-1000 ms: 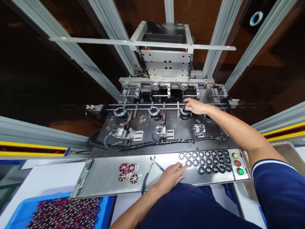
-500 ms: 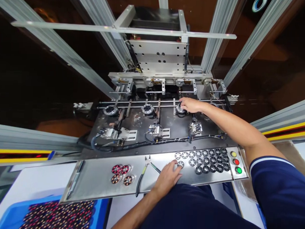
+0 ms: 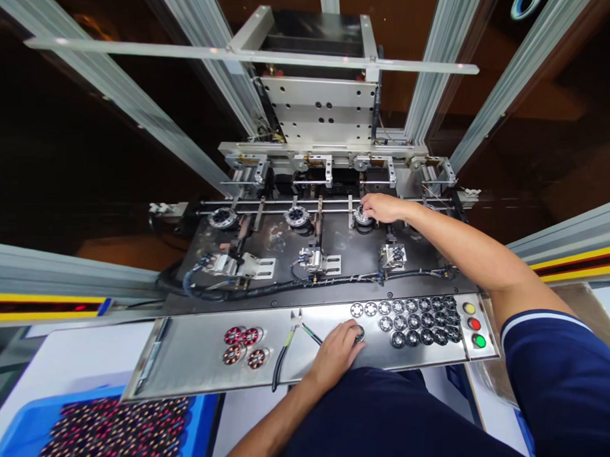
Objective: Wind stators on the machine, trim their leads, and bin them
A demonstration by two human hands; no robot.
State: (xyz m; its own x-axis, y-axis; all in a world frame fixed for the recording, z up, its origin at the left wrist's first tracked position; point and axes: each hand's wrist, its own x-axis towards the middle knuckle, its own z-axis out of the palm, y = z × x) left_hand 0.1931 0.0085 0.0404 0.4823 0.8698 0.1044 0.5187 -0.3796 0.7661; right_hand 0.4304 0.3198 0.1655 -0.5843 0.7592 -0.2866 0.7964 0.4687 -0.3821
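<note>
Grip: left hand part-curled at a small disc on the steel tray; right hand bent over third-from-left fixture. Can't tell if either's clamped.

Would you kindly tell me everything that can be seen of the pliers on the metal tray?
The pliers have short, silvery, metal-looking jaws, parted at the tips, and two long handles with yellowish-green and black covers, apparently plastic or rubber. They lie spread open on the metal tray, jaws pointing away from the person. One handle's black end reaches about the tray's near edge; the other runs toward the left hand and disappears behind it, so whether they touch cannot be told.
</note>
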